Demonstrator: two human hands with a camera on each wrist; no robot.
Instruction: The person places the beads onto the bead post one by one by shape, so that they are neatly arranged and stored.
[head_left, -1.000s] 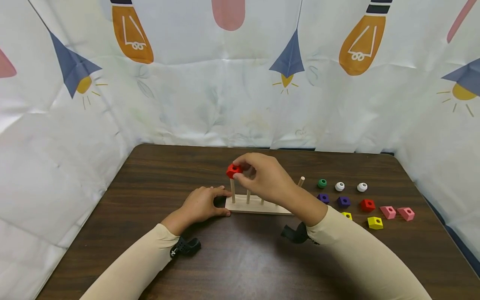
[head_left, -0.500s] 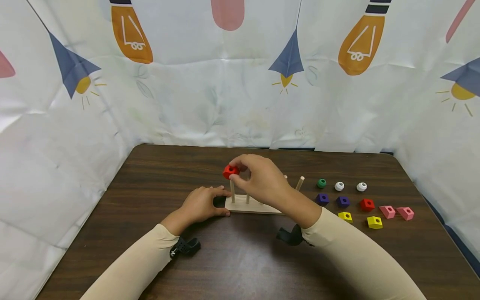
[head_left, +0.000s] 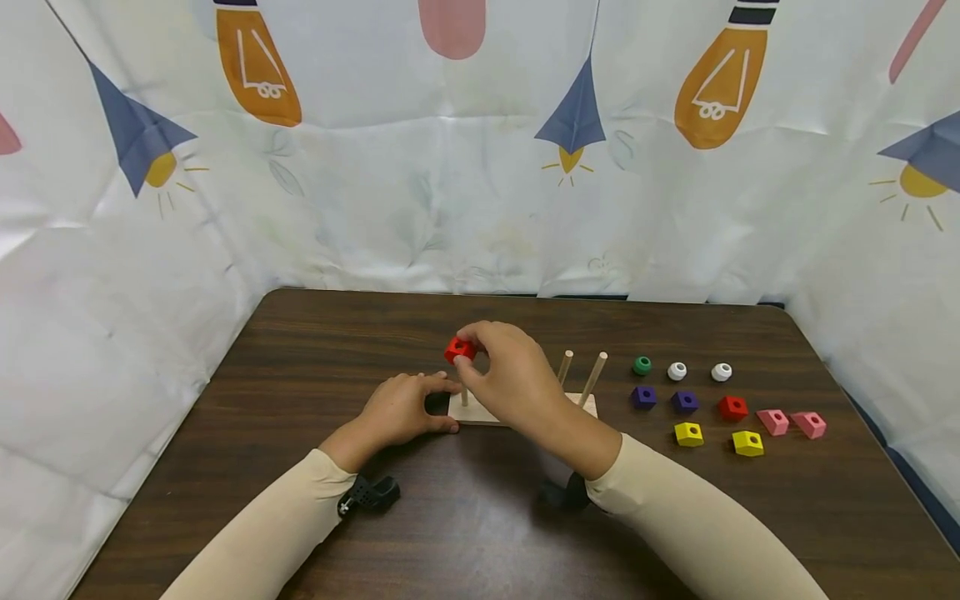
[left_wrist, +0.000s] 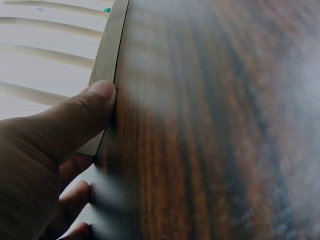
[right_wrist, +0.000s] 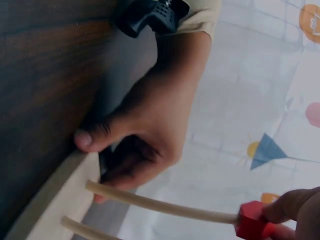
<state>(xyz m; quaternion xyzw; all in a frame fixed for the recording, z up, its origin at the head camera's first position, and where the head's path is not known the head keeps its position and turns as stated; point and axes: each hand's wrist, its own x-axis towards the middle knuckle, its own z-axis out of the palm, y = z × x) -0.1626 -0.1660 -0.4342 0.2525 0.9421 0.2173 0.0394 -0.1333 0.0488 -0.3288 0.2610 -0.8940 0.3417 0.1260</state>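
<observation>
My right hand (head_left: 510, 375) pinches a red block with a hole (head_left: 459, 350) between thumb and fingertips. In the right wrist view, that red block (right_wrist: 248, 220) sits at the tip of the end peg (right_wrist: 160, 204). The pale wooden peg stand (head_left: 480, 411) lies on the table, its middle pegs hidden behind my right hand in the head view. My left hand (head_left: 405, 408) holds the stand's left end, thumb at the front edge and fingers toward the back. In the left wrist view, the thumb (left_wrist: 85, 110) presses against the base's side (left_wrist: 109, 47).
Right of the stand, loose pieces lie on the brown table (head_left: 337, 333): a green bead (head_left: 642, 365), white beads (head_left: 677, 371), purple blocks (head_left: 643, 397), another red block (head_left: 732, 407), pink blocks (head_left: 772, 422) and yellow blocks (head_left: 688, 434). A patterned cloth (head_left: 450, 208) hangs behind.
My right hand has moved left and slightly down with the red block, bringing it over the leftmost peg. Pegs at the stand's right end now show. My left hand has stayed put.
</observation>
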